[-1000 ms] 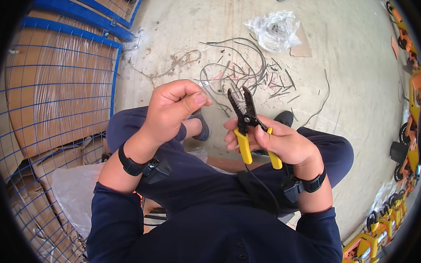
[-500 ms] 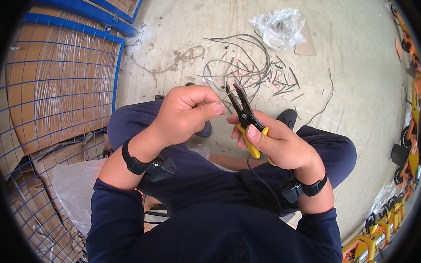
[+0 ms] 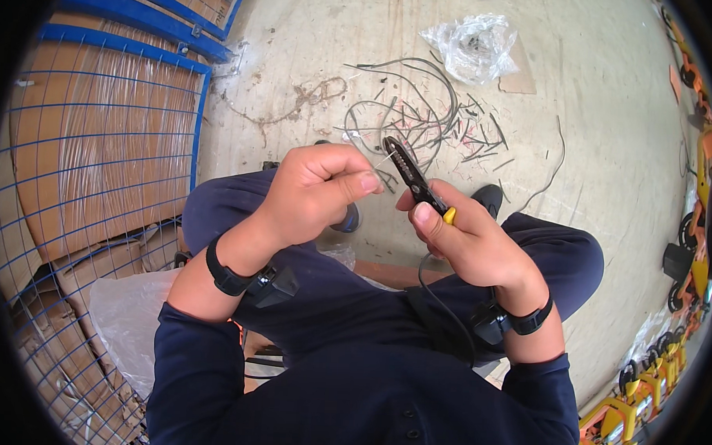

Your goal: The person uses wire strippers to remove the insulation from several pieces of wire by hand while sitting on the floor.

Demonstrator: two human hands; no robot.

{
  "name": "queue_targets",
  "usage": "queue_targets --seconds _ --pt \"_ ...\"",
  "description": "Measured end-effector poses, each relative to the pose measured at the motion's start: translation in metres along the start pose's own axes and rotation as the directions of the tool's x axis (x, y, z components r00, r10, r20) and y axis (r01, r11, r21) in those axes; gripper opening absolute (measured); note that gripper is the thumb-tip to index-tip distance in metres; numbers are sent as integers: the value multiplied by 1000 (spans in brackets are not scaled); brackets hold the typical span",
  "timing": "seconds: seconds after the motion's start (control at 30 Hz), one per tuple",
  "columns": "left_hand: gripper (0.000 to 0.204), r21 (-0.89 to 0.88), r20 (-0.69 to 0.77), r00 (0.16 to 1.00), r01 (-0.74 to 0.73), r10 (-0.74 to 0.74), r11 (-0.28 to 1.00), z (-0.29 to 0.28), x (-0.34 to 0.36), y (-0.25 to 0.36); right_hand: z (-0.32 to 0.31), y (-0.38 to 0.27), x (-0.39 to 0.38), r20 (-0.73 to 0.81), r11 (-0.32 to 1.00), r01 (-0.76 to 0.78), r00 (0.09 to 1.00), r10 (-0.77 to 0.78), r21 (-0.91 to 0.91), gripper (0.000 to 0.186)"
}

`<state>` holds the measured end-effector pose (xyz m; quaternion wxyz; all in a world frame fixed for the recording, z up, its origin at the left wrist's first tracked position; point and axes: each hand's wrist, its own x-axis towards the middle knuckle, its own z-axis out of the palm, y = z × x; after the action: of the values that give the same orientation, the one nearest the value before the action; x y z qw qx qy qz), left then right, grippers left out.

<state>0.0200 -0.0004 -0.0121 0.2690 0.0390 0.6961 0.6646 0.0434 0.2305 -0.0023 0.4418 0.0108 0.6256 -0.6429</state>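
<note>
The right hand [image 3: 469, 236] hides most of the yellow handles [image 3: 449, 215] on the black pliers [image 3: 409, 170].

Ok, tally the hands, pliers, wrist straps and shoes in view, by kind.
Hands: 2 (left hand, right hand)
Pliers: 1
Wrist straps: 2 (left strap, right strap)
Shoes: 2, partly hidden (left shoe, right shoe)
Total: 7

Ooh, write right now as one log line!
left grip: pinched, contents unclear | right grip: holding wire strippers, jaws together | floor: scattered cable pieces
</note>
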Motion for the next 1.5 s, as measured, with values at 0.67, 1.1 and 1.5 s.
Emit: queue_targets --seconds 0.67,1.1,1.5 --pt "21 -349 -89 993 -104 78 931 -16 6 -1 -73 -4 -12 -662 947 307 730 -168 99 44" --pt "23 -700 78 958 -146 278 700 -8 4 34 -4 8 17 -171 766 585 753 -635 -268 28" --pt "25 -608 -297 948 -280 115 743 -30 34 32 45 17 31 -39 775 631 776 -629 47 13"
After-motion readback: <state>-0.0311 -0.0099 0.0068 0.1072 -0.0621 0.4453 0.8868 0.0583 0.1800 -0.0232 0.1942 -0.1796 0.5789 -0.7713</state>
